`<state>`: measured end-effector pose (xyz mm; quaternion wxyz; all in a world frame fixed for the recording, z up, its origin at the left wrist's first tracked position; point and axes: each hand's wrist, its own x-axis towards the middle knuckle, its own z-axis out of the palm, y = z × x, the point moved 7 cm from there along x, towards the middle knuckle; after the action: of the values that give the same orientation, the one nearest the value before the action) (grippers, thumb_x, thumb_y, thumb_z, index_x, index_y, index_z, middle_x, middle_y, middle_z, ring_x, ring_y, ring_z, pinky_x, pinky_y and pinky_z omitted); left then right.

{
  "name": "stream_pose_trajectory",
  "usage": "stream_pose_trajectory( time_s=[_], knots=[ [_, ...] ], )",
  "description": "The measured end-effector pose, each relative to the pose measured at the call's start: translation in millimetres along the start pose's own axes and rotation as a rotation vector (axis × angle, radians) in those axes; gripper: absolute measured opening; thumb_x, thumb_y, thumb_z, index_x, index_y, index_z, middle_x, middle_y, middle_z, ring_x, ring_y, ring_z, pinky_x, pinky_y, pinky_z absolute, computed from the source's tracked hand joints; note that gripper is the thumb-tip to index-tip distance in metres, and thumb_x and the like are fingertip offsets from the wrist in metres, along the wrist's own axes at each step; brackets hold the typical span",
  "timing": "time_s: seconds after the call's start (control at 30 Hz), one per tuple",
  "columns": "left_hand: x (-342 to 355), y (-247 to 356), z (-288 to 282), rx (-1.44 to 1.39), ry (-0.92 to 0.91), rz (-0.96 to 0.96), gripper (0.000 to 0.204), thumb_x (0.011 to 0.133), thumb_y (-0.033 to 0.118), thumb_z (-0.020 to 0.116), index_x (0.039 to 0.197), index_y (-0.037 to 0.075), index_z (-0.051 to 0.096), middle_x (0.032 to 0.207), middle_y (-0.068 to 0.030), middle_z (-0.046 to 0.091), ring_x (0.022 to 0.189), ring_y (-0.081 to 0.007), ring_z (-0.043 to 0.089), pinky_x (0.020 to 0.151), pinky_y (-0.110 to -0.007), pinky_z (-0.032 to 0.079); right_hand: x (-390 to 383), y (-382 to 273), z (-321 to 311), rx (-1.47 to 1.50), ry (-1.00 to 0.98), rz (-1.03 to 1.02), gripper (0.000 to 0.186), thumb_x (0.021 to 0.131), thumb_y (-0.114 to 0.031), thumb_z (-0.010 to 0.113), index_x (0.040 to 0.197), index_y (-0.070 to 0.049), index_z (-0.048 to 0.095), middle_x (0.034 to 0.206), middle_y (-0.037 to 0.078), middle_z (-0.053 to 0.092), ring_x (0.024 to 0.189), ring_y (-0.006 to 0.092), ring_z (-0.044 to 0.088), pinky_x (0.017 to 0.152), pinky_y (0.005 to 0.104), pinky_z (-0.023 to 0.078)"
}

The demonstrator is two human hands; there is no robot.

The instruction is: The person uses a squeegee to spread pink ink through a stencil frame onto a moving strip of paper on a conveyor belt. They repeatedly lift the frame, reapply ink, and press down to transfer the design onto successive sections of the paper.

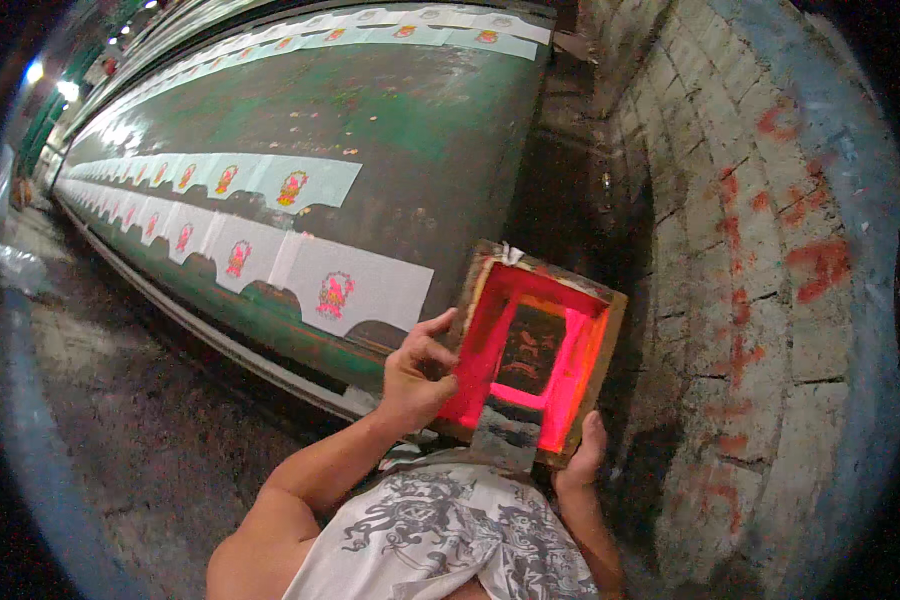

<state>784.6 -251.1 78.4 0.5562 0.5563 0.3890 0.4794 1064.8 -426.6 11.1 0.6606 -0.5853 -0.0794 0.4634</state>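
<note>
A screen printing frame (618,318) with wooden sides is held tilted in front of my body. Bright pink ink coats its inner walls and mesh, with orange along the right side. A dark window in its middle shows a faint design. My left hand (417,375) is at the frame's left side, fingers bent, thumb and fingertips at the edge. On the lower right corner, my right hand (583,455) grips with the thumb upward; its other fingers are hidden beneath. A greyish squeegee-like blade (505,437) rests inside the frame's near end.
A long green printing table (400,130) stretches away to the left. Along its near edge lie white pieces (315,262) with pink prints, beside pale pieces (330,182) with red-yellow prints. More printed pieces line the far edge. A block wall (700,200) with red marks stands right.
</note>
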Motion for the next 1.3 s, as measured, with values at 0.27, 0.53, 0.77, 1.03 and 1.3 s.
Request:
stream_pose_trajectory(
  time_s=[0.27, 0.53, 0.77, 1.03, 1.3],
  knots=[
    [-18.4, 9.6, 94.5, 0.092, 0.031, 0.067, 0.017, 0.084, -0.004, 0.084, 0.095, 0.006, 0.076, 0.166, -0.0264, 0.058, 0.156, -0.0351, 0.056, 0.126, -0.045, 0.044, 21.9, -57.6, -71.6, -0.070, -0.039, 0.021, 0.049, 0.118, -0.042, 0.063, 0.149, -0.004, 0.065, 0.141, 0.009, 0.071, 0.128, 0.0265, 0.068, 0.113, 0.0446, 0.053],
    [-2.4, -1.5, 131.3, -0.020, 0.115, 0.049, 0.014, 0.093, 0.005, 0.090, 0.096, 0.002, 0.077, 0.165, -0.0254, 0.059, 0.152, -0.0321, 0.059, 0.124, -0.045, 0.047, 69.8, -88.8, -77.2, -0.094, -0.184, -0.082, 0.048, 0.117, -0.037, 0.067, 0.150, -0.003, 0.065, 0.141, 0.007, 0.072, 0.126, 0.0231, 0.069, 0.112, 0.0419, 0.052],
    [33.5, -16.1, 151.4, -0.134, 0.177, 0.037, 0.009, 0.097, 0.007, 0.083, 0.096, 0.000, 0.078, 0.169, -0.0245, 0.056, 0.152, -0.0304, 0.059, 0.123, -0.045, 0.047, 121.4, -126.7, -60.9, -0.148, -0.188, -0.062, 0.055, 0.117, -0.038, 0.067, 0.158, -0.003, 0.058, 0.145, 0.007, 0.071, 0.130, 0.0220, 0.067, 0.116, 0.0408, 0.052],
    [142.4, -29.2, 155.6, -0.280, 0.313, 0.059, 0.011, 0.095, 0.010, 0.075, 0.097, 0.001, 0.080, 0.174, -0.0228, 0.052, 0.149, -0.0289, 0.061, 0.123, -0.046, 0.046, 249.4, -178.9, 16.9, -0.231, -0.419, -0.077, 0.063, 0.116, -0.044, 0.069, 0.163, -0.004, 0.056, 0.146, 0.006, 0.070, 0.132, 0.0208, 0.064, 0.119, 0.0392, 0.049],
    [265.9, -31.3, 198.8, -0.249, 0.350, 0.091, 0.015, 0.096, 0.016, 0.079, 0.097, 0.001, 0.080, 0.171, -0.0225, 0.053, 0.148, -0.0284, 0.060, 0.123, -0.047, 0.045, 390.4, -233.5, 60.6, -0.192, -0.501, -0.089, 0.061, 0.117, -0.039, 0.067, 0.162, -0.001, 0.055, 0.150, 0.009, 0.070, 0.138, 0.0240, 0.066, 0.119, 0.0415, 0.051]
  ],
)
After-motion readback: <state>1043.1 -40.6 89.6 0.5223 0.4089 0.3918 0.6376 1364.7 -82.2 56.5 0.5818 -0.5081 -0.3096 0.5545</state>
